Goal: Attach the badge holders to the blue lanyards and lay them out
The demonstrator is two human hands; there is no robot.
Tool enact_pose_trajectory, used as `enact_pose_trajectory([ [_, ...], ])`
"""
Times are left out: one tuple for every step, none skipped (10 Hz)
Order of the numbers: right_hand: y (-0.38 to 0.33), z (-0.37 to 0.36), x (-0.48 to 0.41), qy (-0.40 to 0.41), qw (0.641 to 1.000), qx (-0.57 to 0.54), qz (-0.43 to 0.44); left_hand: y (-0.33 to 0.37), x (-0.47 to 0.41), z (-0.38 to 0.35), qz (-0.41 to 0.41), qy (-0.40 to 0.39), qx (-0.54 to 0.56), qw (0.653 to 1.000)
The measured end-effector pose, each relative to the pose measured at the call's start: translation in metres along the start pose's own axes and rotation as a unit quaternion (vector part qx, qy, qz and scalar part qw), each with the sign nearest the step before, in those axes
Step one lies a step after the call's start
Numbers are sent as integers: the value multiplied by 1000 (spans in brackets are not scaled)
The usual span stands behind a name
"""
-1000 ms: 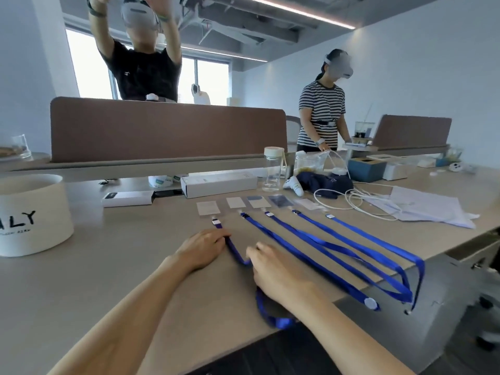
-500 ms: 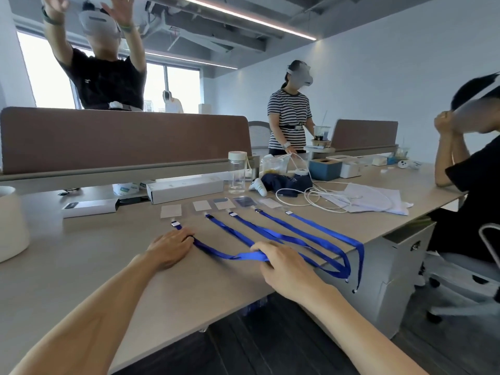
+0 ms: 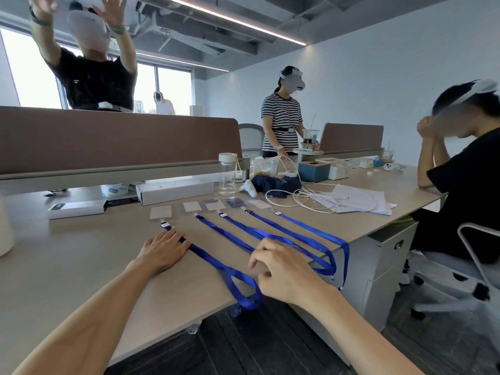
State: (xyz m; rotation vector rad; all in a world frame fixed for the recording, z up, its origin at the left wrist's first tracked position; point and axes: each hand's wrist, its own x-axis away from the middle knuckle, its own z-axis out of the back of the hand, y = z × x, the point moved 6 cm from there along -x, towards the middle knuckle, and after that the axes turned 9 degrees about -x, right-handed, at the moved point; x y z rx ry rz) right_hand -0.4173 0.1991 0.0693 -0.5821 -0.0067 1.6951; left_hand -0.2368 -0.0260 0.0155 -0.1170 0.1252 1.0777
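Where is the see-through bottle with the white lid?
Head view, centre: the clear bottle stands upright behind the badge holders, right of the long white box.

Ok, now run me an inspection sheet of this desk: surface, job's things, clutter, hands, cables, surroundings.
Surface: beige desk, hands at its front edge.
Job's things: five lanyards side by side, clips toward a row of five holders; loops hang over the edge.
Clutter: white box, bottle, dark cloth, papers, blue box.
Hands: left hand flat on the leftmost lanyard; right hand curled at its loop, grip unclear.
Cables: white cable coiled beside the papers.
Surroundings: brown divider, three other people, drawer unit.
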Motion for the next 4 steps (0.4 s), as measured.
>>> enact_pose_trajectory([
  [-5, -4, -6, 5, 1000, 2, 7, 1, 2, 0, 6, 8, 36, 999],
  [-14, -15, -15, 18, 1000, -1, 13, 1, 10, 3, 16, 22, 77, 997],
  [-32, -32, -34, 35, 999, -28, 22, 0, 24, 8, 25, 43, 89, 995],
  [-54, -55, -57, 2, 999, -49, 17, 1, 31, 4, 38, 52, 102, 993],
])
